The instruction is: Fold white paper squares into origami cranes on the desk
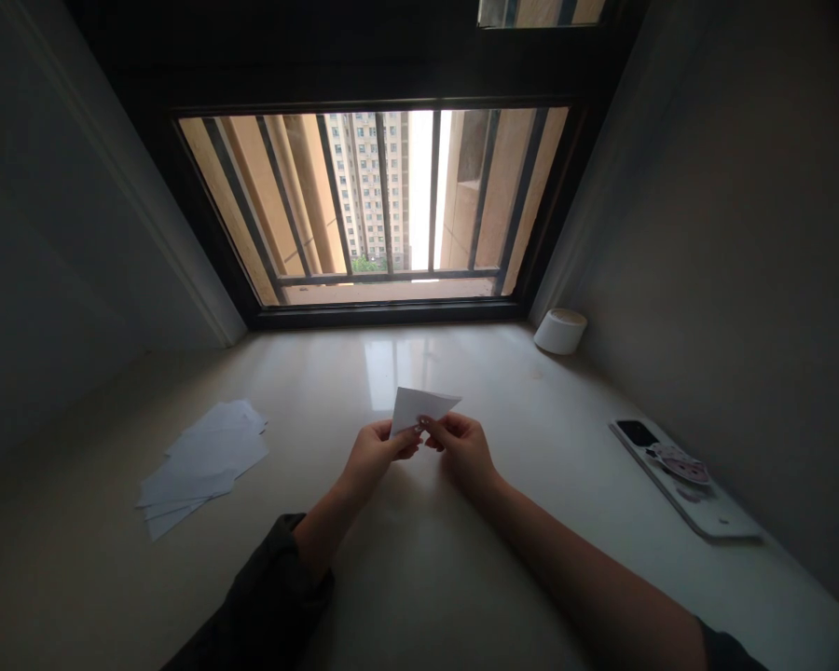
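A folded white paper (416,407) with a pointed right corner is held up above the pale sill, near the middle of the view. My left hand (381,447) pinches its lower left part, thumb on the near side. My right hand (461,443) grips the lower edge close by, its thumb almost touching my left thumb. Fingers of both hands are curled behind and beneath the paper, partly hidden.
A loose pile of white paper sheets (206,458) lies on the sill (308,373) at the left. On the right lies a phone (685,480) in a decorated case. A white round object (560,332) stands by the barred window's right corner.
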{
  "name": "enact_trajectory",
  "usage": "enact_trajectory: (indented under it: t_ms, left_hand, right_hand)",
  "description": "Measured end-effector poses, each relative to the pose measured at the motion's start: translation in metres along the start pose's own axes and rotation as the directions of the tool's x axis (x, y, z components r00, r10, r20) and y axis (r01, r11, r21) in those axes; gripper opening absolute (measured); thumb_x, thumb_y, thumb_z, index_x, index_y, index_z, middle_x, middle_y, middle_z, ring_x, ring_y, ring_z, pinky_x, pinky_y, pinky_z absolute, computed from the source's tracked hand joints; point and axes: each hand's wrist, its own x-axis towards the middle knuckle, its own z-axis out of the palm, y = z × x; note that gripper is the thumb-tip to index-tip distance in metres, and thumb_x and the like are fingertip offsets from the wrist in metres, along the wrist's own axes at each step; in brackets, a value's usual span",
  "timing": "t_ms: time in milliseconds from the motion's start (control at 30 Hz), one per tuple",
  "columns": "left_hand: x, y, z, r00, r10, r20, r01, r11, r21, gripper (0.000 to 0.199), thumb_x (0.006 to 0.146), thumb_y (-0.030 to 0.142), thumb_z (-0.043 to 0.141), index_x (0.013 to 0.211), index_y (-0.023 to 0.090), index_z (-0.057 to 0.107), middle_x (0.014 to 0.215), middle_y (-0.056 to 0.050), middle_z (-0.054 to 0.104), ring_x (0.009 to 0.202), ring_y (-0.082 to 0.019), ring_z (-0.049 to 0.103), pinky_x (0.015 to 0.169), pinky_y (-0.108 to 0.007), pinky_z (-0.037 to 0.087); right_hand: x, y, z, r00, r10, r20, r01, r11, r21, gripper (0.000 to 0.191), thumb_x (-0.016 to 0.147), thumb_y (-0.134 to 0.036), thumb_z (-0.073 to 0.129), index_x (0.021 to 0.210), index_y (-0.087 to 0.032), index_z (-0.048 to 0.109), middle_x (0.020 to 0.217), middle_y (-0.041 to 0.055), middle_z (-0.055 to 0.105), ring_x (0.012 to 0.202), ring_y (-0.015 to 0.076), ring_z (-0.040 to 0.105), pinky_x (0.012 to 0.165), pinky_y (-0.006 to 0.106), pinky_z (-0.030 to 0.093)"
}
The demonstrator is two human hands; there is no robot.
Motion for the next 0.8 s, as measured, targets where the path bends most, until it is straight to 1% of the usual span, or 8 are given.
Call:
enact_trajectory:
  t_ms: [133,233,300,367,567,633,733,800]
  left_hand:
    - [-0.001,0.002,0.001,1.000,-0.013,0.000,0.013,1.000,-0.008,0.033,0.061,0.040,0.076,0.077,0.011,0.072,0.073,-0.010,0.069,0.063,-0.016,0.060,0.063,-0.028,0.048]
    - [-0.001,0.004,0.002,1.000,-0.021,-0.023,0.021,1.000,-0.005,0.030,0.060,0.038,0.077,0.074,0.012,0.072,0.069,-0.008,0.068,0.061,-0.015,0.060,0.064,-0.028,0.047]
    - [-0.001,0.003,0.002,0.999,-0.018,-0.027,0.018,1.000,0.001,0.029,0.060,0.038,0.076,0.074,0.012,0.072,0.068,-0.008,0.068,0.062,-0.016,0.060,0.064,-0.028,0.047]
    - [-0.001,0.003,0.002,1.000,-0.014,-0.023,0.014,1.000,0.006,0.029,0.061,0.038,0.076,0.075,0.013,0.072,0.069,-0.008,0.068,0.063,-0.016,0.060,0.065,-0.029,0.048]
    - [0.000,0.004,0.000,0.998,0.021,-0.060,-0.019,0.999,0.033,0.030,0.061,0.038,0.076,0.077,0.013,0.072,0.070,-0.009,0.068,0.064,-0.017,0.060,0.065,-0.029,0.048]
    - [0.001,0.005,-0.001,0.997,0.029,-0.076,-0.026,0.999,0.035,0.029,0.061,0.037,0.076,0.077,0.013,0.072,0.070,-0.009,0.068,0.064,-0.017,0.060,0.065,-0.028,0.048]
    - [0.003,0.005,-0.003,0.997,0.025,-0.079,-0.023,0.999,0.035,0.029,0.060,0.037,0.076,0.075,0.013,0.072,0.069,-0.008,0.068,0.062,-0.016,0.059,0.063,-0.028,0.048]
    - [0.003,0.005,-0.004,0.998,0.018,-0.056,-0.016,0.999,0.041,0.029,0.060,0.037,0.076,0.076,0.013,0.072,0.069,-0.008,0.068,0.062,-0.016,0.059,0.064,-0.028,0.048]
  right_hand:
    - [0.002,-0.004,-0.002,1.000,0.005,-0.014,-0.005,1.000,-0.001,0.034,0.066,-0.047,0.071,0.053,-0.017,0.061,0.049,0.0008,0.057,0.049,0.0112,0.047,0.051,0.026,0.035]
    - [0.009,-0.012,-0.009,0.992,-0.006,-0.128,0.008,1.000,0.013,0.036,0.067,-0.049,0.070,0.053,-0.017,0.061,0.049,0.0008,0.056,0.049,0.0109,0.045,0.050,0.026,0.033]
    - [0.014,-0.015,-0.015,0.977,-0.009,-0.213,0.012,1.000,0.011,0.035,0.065,-0.050,0.071,0.057,-0.017,0.063,0.050,0.0008,0.056,0.048,0.0109,0.044,0.048,0.026,0.032]
    - [0.017,-0.016,-0.020,0.968,-0.014,-0.249,0.016,1.000,0.005,0.036,0.064,-0.052,0.070,0.060,-0.017,0.064,0.051,0.0010,0.056,0.048,0.0113,0.045,0.048,0.027,0.033]
    - [0.016,-0.011,-0.021,0.971,-0.012,-0.238,0.025,0.998,0.052,0.039,0.066,-0.053,0.069,0.053,-0.018,0.056,0.051,0.0006,0.055,0.048,0.0110,0.044,0.047,0.026,0.033]
    - [0.016,-0.011,-0.021,0.969,0.002,-0.246,0.018,0.997,0.076,0.040,0.068,-0.055,0.066,0.054,-0.018,0.056,0.051,0.0010,0.054,0.048,0.0112,0.045,0.046,0.025,0.033]
    - [0.018,-0.012,-0.021,0.974,-0.016,-0.225,0.035,0.996,0.080,0.046,0.073,-0.062,0.055,0.074,-0.017,0.064,0.058,0.0030,0.057,0.051,0.0134,0.050,0.046,0.026,0.036]
    - [0.018,-0.013,-0.021,0.988,-0.055,-0.145,0.062,0.997,0.045,0.050,0.074,-0.063,0.053,0.091,-0.018,0.065,0.065,0.0032,0.060,0.054,0.0141,0.052,0.047,0.026,0.038]
